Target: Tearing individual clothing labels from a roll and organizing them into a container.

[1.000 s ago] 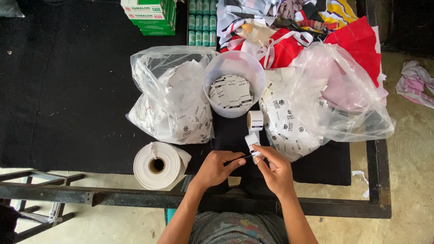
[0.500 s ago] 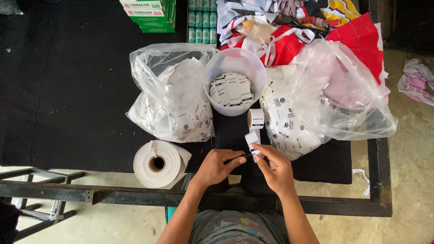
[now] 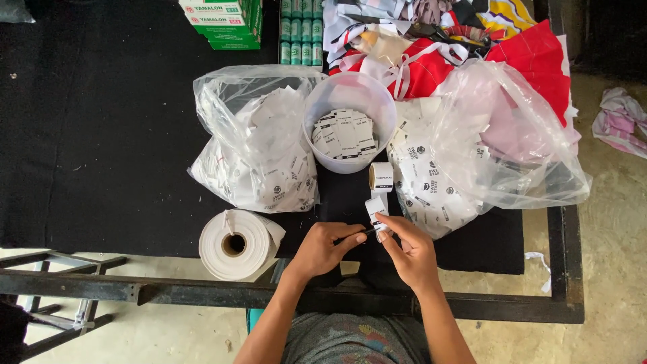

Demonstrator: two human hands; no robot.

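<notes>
My left hand pinches a thin dark tool whose tip points at my right hand. My right hand grips the free end of a white label strip. The strip runs up to a small label roll standing on the black cloth. Both hands meet near the table's front edge, just below the roll. Behind the roll stands a translucent round tub holding several cut white labels.
Two clear plastic bags of white labels flank the tub, one on the left and one on the right. A big white tape roll lies front left. Green boxes, small green spools and a fabric heap sit at the back. A metal frame edges the table.
</notes>
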